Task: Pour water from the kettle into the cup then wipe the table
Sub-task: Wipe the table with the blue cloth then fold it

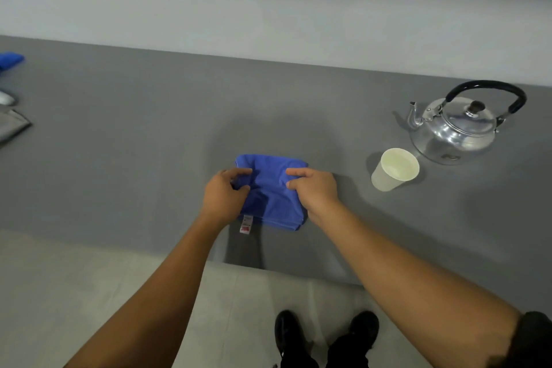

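Blue cloth [270, 191], folded on the grey surface [134, 143], is pinched by the left hand [222, 199] and right hand [313, 191]. Rightward, a wide wiping stroke could topple the filled cup [394, 169] beside the kettle [457, 125].

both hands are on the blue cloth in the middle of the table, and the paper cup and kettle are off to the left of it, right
Not quite. The head view shows the paper cup and kettle to the right of the blue cloth, not the left. The rest holds: the left hand and right hand are both on the cloth, mid-table.
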The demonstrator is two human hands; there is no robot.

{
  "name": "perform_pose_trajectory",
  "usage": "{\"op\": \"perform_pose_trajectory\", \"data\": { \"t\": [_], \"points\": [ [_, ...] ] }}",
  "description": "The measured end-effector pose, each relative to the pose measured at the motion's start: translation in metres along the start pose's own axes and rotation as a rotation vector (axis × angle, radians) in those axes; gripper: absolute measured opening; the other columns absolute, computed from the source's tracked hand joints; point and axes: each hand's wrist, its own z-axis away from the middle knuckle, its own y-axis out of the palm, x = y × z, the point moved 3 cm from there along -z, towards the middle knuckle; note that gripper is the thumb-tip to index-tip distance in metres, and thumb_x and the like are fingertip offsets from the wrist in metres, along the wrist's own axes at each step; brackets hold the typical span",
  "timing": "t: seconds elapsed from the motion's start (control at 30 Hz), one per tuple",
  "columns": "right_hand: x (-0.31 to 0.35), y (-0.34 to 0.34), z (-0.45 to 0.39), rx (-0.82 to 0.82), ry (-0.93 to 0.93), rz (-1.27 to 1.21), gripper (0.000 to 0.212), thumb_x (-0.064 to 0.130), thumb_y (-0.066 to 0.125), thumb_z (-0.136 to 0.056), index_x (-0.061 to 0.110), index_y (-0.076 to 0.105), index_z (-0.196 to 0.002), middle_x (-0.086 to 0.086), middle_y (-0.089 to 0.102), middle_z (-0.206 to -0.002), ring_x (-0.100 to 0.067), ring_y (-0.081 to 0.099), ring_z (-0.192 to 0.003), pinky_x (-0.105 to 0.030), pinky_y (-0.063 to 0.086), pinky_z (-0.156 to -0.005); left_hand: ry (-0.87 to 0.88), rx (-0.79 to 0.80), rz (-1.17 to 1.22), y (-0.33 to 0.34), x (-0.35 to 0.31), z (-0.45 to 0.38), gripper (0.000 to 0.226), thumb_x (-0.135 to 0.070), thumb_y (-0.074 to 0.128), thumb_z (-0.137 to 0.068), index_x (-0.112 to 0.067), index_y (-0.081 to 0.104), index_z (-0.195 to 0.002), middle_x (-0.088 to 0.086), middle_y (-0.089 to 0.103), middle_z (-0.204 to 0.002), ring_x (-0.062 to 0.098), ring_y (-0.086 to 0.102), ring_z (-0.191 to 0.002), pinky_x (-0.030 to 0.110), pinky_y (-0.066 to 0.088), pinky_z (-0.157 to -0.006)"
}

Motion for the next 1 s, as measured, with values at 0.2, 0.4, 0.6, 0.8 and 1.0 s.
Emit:
{"op": "perform_pose_trajectory", "data": {
  "t": [0.2, 0.4, 0.6, 0.8, 1.0],
  "points": [
    [0.004, -0.017, 0.022, 0.061, -0.087, -0.061, 0.045, -0.005, 0.064, -0.078, 0.035, 0.08, -0.084, 0.004, 0.079, -0.09, -0.023, 0.069, -0.074, -0.035, 0.063, -0.077, -0.058, 0.036, 0.246, -0.008, -0.007, 0.03, 0.036, -0.006, 0.066, -0.091, -0.028, 0.074, -0.119, 0.022, 0.074, -0.083, 0.028, 0.063, -0.066, 0.05, 0.059, -0.072],
    [0.004, -0.057, 0.05, 0.168, -0.393, 0.198, 0.061, -0.007, 0.073, -0.073, 0.029, 0.073, -0.122, 0.015, 0.067, -0.098, 0.005, 0.061, -0.072, -0.015, 0.051, -0.074, 0.032, 0.117, 0.372, -0.007, -0.016, 0.064, 0.063, 0.013, 0.073, -0.078, -0.025, 0.069, -0.128, -0.007, 0.079, -0.105, 0.011, 0.075, -0.096, 0.021, 0.06, -0.078],
    [-0.005, -0.103, 0.087, 0.204, -0.454, 0.217, 0.066, -0.011, 0.069, -0.078, 0.029, 0.067, -0.13, 0.012, 0.056, -0.118, -0.003, 0.062, -0.092, -0.021, 0.052, -0.089, 0.127, 0.079, 0.331, 0.002, -0.033, 0.092, 0.063, 0.005, 0.079, -0.08, -0.038, 0.069, -0.126, -0.011, 0.074, -0.112, 0.008, 0.072, -0.093, 0.018, 0.058, -0.076],
    [-0.04, -0.185, 0.116, 0.146, -0.422, 0.121, 0.063, -0.015, 0.068, -0.081, 0.029, 0.07, -0.126, 0.011, 0.055, -0.131, -0.006, 0.064, -0.109, -0.022, 0.055, -0.092, 0.215, 0.172, 0.387, 0.048, -0.065, 0.132, 0.053, -0.001, 0.076, -0.088, -0.042, 0.071, -0.122, -0.019, 0.068, -0.115, 0.013, 0.067, -0.092, 0.024, 0.058, -0.08],
    [-0.072, -0.277, 0.12, 0.069, -0.379, 0.157, 0.073, -0.023, 0.064, -0.08, 0.035, 0.07, -0.125, 0.011, 0.052, -0.135, 0.001, 0.06, -0.111, -0.012, 0.051, -0.085, 0.272, 0.315, 0.338, 0.116, -0.106, 0.163, 0.052, -0.013, 0.076, -0.09, -0.047, 0.066, -0.128, -0.035, 0.054, -0.129, 0.01, 0.067, -0.091, 0.025, 0.059, -0.083]
  ]
}}
